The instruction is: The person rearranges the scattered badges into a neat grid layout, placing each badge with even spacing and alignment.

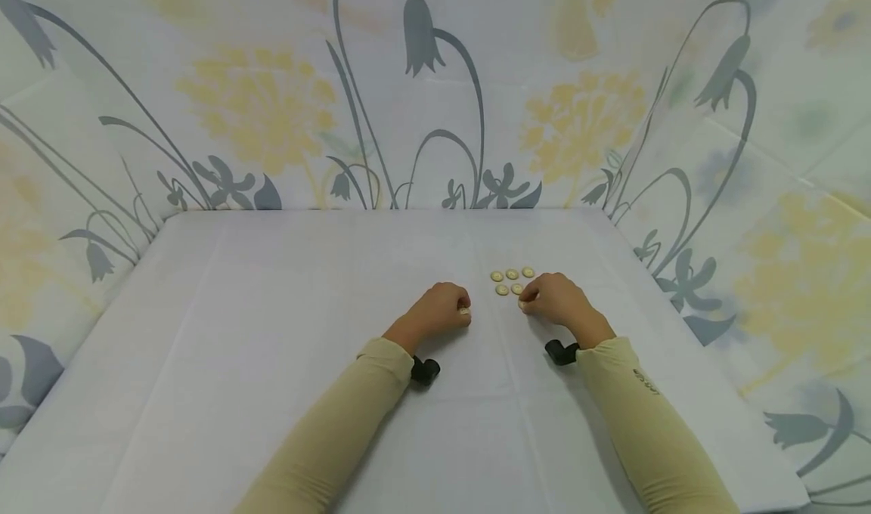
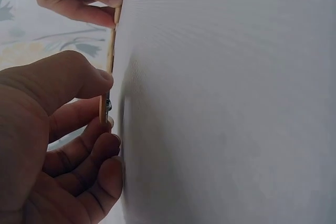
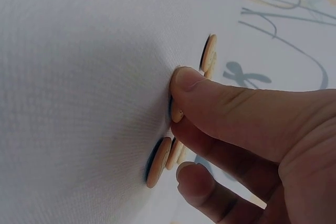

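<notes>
My left hand (image 1: 438,308) is close over the white table, pinching a small round wooden disc (image 2: 103,109) between thumb and fingers. A bit of shiny metal shows on the disc's face in the left wrist view. To the right, my right hand (image 1: 559,300) pinches a similar disc (image 3: 177,113) with thumb and forefinger, low at the table surface. Just beyond that hand lie several pale round discs in two rows, among them a far-row disc (image 1: 512,274) and a nearer-row disc (image 1: 502,289). The right fingers partly cover the disc they pinch.
A white cloth covers the table (image 1: 306,272). Floral fabric (image 1: 272,106) rises behind it and along both sides. Black wrist mounts (image 1: 425,371) sit at both sleeve cuffs.
</notes>
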Demonstrator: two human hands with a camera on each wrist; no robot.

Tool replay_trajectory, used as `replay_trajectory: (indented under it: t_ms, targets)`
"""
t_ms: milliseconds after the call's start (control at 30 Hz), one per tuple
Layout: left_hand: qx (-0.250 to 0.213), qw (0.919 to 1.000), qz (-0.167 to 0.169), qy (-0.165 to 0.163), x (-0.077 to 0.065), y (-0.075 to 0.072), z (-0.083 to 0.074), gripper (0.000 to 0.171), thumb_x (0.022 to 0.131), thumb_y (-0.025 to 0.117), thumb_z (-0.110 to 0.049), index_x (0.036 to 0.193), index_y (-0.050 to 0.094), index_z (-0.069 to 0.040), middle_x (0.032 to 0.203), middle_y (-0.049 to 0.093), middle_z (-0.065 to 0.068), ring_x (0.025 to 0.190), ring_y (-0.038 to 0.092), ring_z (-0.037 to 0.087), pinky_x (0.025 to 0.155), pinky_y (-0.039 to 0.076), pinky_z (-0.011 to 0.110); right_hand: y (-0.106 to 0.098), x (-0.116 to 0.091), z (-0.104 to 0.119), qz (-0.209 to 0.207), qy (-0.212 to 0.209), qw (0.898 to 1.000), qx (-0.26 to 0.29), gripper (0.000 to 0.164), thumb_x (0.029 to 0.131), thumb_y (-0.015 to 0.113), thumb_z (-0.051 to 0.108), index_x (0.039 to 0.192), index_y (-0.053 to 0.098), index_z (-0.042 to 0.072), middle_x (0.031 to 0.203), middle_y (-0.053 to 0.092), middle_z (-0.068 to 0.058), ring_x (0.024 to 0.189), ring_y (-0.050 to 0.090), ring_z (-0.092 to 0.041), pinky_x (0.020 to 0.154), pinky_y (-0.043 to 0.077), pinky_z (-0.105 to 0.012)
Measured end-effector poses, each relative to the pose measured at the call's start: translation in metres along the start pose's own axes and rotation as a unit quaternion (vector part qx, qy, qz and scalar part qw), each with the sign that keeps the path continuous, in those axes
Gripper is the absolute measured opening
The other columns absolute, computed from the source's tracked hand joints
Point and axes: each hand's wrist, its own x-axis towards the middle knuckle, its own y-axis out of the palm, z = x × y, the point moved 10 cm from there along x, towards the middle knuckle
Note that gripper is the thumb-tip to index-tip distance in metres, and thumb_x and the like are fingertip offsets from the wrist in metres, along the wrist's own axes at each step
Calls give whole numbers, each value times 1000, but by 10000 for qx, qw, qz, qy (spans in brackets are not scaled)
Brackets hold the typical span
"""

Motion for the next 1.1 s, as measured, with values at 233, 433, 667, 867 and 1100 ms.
replay_trajectory:
  t_ms: [233, 433, 667, 867, 1100]
  targets:
    - [9, 10000, 61, 41, 10, 1, -10, 23, 86, 63, -15, 105, 70, -4, 103, 67, 6, 95, 57, 18, 90, 47, 32, -2, 1, 0, -83, -89, 9999, -8, 20, 87, 70, 22, 104, 76, 13, 109, 73, -8, 100, 64, -27, 83, 50, -45]
    - [217, 9994, 264, -17, 23, 7, -16, 19, 86, 65, -18, 101, 68, -7, 98, 64, 2, 89, 55, 15, 84, 47, 29, 0, 2, -6, -43, 70, 9999, 64, 20, 87, 71, 22, 104, 76, 14, 108, 73, -7, 97, 63, -25, 82, 50, -43]
    - [234, 9990, 381, -29, 31, 10, -27, 20, 87, 66, -18, 102, 68, -6, 99, 65, 3, 90, 57, 16, 85, 48, 29, 1, 3, -10, -63, 117, 9999, 82, 20, 86, 72, 22, 103, 77, 15, 110, 72, -7, 98, 63, -24, 81, 50, -42]
    - [364, 9983, 444, 43, 35, 12, -37, 18, 89, 65, -16, 103, 69, -6, 100, 66, 3, 89, 57, 14, 84, 48, 29, 0, 2, -6, -83, 24, 9999, 77, 19, 86, 71, 21, 103, 77, 13, 108, 73, -7, 98, 64, -25, 82, 50, -42]
    - [426, 9980, 428, 167, 40, 17, -44, 18, 91, 63, -14, 105, 70, -4, 104, 69, 4, 92, 61, 15, 84, 50, 29, 1, 2, -3, -10, 20, 9999, 138, 19, 87, 70, 21, 104, 76, 13, 107, 73, -6, 101, 64, -26, 85, 50, -44]
